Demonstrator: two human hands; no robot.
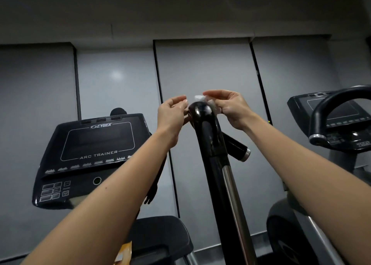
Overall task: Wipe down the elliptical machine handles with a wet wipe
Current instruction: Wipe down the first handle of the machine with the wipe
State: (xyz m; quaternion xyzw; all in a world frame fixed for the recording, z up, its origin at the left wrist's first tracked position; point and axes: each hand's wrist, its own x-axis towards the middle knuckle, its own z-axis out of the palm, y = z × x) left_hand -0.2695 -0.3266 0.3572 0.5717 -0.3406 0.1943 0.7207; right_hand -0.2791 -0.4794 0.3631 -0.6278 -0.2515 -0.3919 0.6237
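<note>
Handle [208, 136]: a stiff, glossy black post, likely slick once wet, whose rounded top sits between both sets of fingers. The right hand [230, 109] pinches the wipe [199, 98], limp and light, best bunched under the fingertips, just above that top. The left hand [170, 114] curls beside it, but whether its fingers grip anything cannot be told, and the wipe's far part is hidden.

Two hands [172, 115] [230, 108], one wipe [199, 98], two consoles [94, 154] [331, 109].

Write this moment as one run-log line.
right hand: pinches wet wipe at handle top | left hand: fingers relaxed beside handle
</note>
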